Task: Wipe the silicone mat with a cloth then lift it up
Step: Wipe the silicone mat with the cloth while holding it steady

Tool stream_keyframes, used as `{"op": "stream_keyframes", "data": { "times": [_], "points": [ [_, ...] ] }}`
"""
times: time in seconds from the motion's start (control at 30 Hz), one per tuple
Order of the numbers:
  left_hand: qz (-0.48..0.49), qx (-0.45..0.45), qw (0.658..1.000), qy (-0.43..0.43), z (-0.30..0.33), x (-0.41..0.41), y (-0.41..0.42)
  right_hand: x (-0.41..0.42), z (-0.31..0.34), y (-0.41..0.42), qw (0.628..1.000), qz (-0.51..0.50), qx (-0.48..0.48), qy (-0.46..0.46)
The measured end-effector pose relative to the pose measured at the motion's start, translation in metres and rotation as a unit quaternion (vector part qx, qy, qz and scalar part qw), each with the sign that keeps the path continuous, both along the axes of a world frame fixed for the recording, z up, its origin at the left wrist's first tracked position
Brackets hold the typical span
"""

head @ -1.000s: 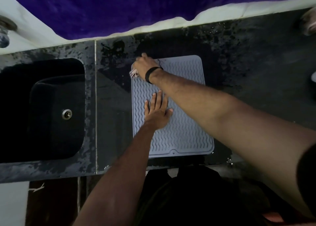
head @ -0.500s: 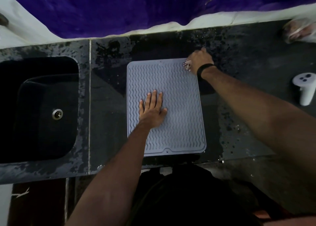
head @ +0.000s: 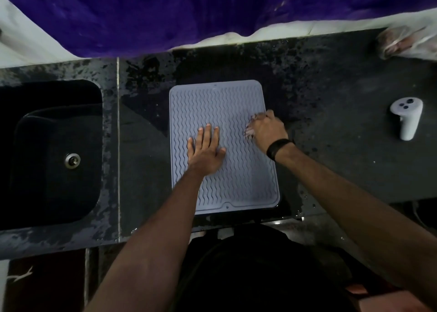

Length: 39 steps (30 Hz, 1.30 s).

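While the silicone mat lies flat on the dark counter, long axis running away from the person, it is pinned by the flat, open left hand. A crumpled cloth is gripped by the right hand at the mat's right edge.

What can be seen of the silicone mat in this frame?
The silicone mat is a pale grey-blue rectangle with rounded corners, wavy ridges and a small notch at its near edge. It lies flat on the wet dark counter, right of the sink. The left hand presses flat on it; the right hand rubs a cloth at its right edge.
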State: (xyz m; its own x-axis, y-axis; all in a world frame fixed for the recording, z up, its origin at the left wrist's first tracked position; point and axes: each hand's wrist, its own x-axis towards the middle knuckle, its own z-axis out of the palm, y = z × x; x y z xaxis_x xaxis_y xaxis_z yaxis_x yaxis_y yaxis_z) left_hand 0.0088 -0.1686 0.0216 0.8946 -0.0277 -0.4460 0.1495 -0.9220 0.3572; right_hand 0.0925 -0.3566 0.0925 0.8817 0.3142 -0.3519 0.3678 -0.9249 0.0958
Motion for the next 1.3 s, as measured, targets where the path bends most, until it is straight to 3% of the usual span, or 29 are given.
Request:
{"op": "stream_keyframes", "data": {
  "times": [0.13,0.3,0.43,0.77,0.93,1.1,1.3],
  "points": [
    [-0.002,0.005,1.000,-0.004,0.005,-0.001,-0.001,-0.011,0.002,-0.009,0.999,0.009,0.006,0.033],
    [-0.003,0.005,1.000,0.008,0.001,0.000,-0.001,0.033,0.007,0.003,0.995,-0.045,0.083,-0.018],
    [-0.009,0.008,1.000,0.017,-0.004,0.003,0.001,0.047,0.002,0.011,0.996,-0.060,0.072,-0.003],
    [-0.005,0.007,1.000,0.027,-0.006,0.003,0.002,-0.053,-0.003,-0.019,0.999,-0.014,0.040,0.007],
    [-0.009,0.006,0.999,0.031,-0.002,0.003,0.001,-0.040,0.017,-0.014,0.998,-0.017,0.034,0.057],
    [-0.005,0.022,0.999,0.046,0.001,0.005,-0.001,-0.018,0.021,0.014,0.992,-0.014,0.125,-0.029],
    [-0.004,0.024,0.999,0.046,0.004,0.004,-0.002,-0.026,0.002,0.026,0.996,0.029,0.084,0.019]
  ]
}}
